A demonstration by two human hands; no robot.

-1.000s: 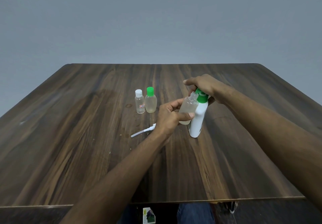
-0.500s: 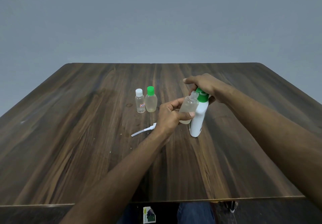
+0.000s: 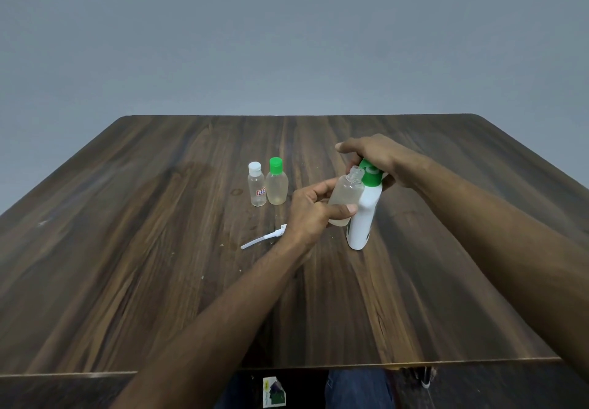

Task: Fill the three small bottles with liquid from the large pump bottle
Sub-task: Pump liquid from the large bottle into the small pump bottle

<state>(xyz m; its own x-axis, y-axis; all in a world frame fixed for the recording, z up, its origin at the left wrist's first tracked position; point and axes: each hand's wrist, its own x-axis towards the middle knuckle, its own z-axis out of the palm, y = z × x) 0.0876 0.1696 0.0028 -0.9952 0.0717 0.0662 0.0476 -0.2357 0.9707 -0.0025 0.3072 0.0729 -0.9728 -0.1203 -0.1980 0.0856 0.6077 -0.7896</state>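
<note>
My left hand (image 3: 310,211) grips an uncapped small clear bottle (image 3: 345,193), tilted slightly and partly full of pale liquid, its mouth held beside the pump head. The large white pump bottle (image 3: 365,217) with a green pump top (image 3: 369,174) stands on the table. My right hand (image 3: 379,157) lies over the pump top, fingers curled round it. Two capped small bottles stand to the left: one with a white cap (image 3: 257,185), one with a green cap (image 3: 276,184) holding pale liquid.
A small white cap with a thin tube (image 3: 264,239) lies on the dark wooden table (image 3: 127,249) just left of my left wrist. The table's near edge runs across the bottom, with my legs and a small carton below it.
Almost nothing has moved. Both hands keep their hold, and the small bottle stays at the pump head.
</note>
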